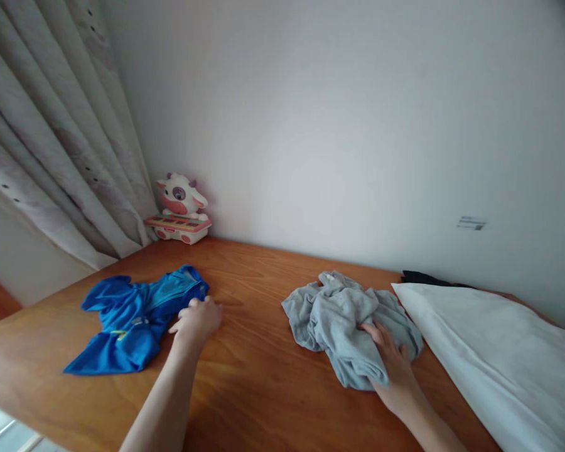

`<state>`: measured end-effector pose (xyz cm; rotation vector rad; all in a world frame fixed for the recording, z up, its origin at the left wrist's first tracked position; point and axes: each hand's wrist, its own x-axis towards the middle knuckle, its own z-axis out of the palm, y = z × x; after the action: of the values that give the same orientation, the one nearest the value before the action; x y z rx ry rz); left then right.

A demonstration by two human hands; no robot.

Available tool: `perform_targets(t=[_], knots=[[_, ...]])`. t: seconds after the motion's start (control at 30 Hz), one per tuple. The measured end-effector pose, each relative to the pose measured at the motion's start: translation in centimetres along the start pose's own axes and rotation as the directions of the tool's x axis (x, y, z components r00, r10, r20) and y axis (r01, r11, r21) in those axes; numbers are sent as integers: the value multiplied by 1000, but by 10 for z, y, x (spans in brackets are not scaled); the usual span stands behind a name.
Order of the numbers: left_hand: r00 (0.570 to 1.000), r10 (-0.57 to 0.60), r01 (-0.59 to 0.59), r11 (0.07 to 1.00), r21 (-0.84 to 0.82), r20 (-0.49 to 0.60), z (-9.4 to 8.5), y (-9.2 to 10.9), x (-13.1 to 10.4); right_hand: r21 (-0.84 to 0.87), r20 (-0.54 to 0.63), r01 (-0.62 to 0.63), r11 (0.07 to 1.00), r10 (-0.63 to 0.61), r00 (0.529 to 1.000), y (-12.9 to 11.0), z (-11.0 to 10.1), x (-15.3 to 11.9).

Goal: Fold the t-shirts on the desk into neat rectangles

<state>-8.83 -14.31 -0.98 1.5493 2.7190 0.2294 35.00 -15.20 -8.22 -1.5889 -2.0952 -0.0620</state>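
Note:
A crumpled blue garment (139,323) with lighter blue panels and a small yellow mark lies on the wooden surface at the left. My left hand (198,319) is at its right edge, palm down with fingers loosely spread; whether the fingertips touch the fabric I cannot tell. On the right, a bunched light grey garment (339,314) rests on the wood. My right hand (392,351) grips its near right side, with a fold of grey cloth between thumb and fingers. Part of that thumb is hidden by the cloth.
The brown wooden surface (249,376) runs back to a pale wall. A cow-shaped toy keyboard (181,213) stands in the far left corner beside a light curtain (61,125). At the right lie a white cloth-like item (494,345) and something black (424,277) behind it.

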Motion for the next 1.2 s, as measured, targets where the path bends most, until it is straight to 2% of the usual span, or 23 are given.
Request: perform_targets(t=[0.07, 0.13, 0.2, 0.3, 0.33, 0.4, 0.47, 0.53, 0.63, 0.73, 0.83, 0.93, 1.0, 1.1, 1.13, 1.2], knots=[[999, -48, 48, 999, 26, 5, 2, 0, 2, -60, -11, 6, 998, -7, 1000, -8, 2, 1], [998, -54, 55, 997, 46, -37, 2, 3, 4, -117, -52, -22, 993, 16, 999, -23, 2, 5], [994, 19, -16, 999, 34, -106, 0, 9, 4, -128, -76, -56, 990, 47, 996, -41, 2, 11], [956, 238, -245, 969, -22, -174, 0, 29, -1, -32, -25, -56, 998, 55, 998, -69, -1, 20], [929, 323, -336, 941, -46, -181, 1, 39, -6, 9, 7, -48, 999, 48, 999, -75, -3, 23], [846, 500, -526, 841, -130, -186, 4, 60, -21, 85, 59, -29, 996, 24, 998, -83, -10, 27], [722, 661, -692, 677, -250, -205, 7, 80, -38, 152, 73, 8, 988, -19, 997, -81, -18, 28], [607, 761, -783, 523, -335, -229, 8, 92, -54, 222, 68, 63, 973, -80, 994, -74, -24, 26], [511, 824, -831, 402, -384, -243, 7, 96, -66, 327, 69, 95, 940, -124, 990, -59, -28, 22], [459, 851, -850, 338, -404, -254, 7, 91, -63, 472, 49, 11, 881, -39, 998, -49, -24, 21], [454, 847, -859, 334, -389, -276, 7, 87, -57, 652, 49, -136, 746, 138, 989, -44, -18, 26], [468, 807, -869, 345, -355, -360, 6, 86, -58, 802, 54, -227, 552, 312, 949, -41, -16, 31], [436, 799, -890, 314, -331, -413, 4, 88, -62, 894, 74, -238, 379, 399, 914, -39, -16, 32], [350, 837, -924, 237, -299, -421, 4, 92, -68, 955, 220, -283, 93, 422, 879, -38, -14, 32], [332, 848, -930, 222, -291, -413, 5, 94, -70, 950, 274, -311, 28, 403, 873, -38, -13, 31], [333, 855, -931, 232, -280, -397, 10, 98, -72, 934, 342, -357, -26, 365, 866, -39, -12, 30]])
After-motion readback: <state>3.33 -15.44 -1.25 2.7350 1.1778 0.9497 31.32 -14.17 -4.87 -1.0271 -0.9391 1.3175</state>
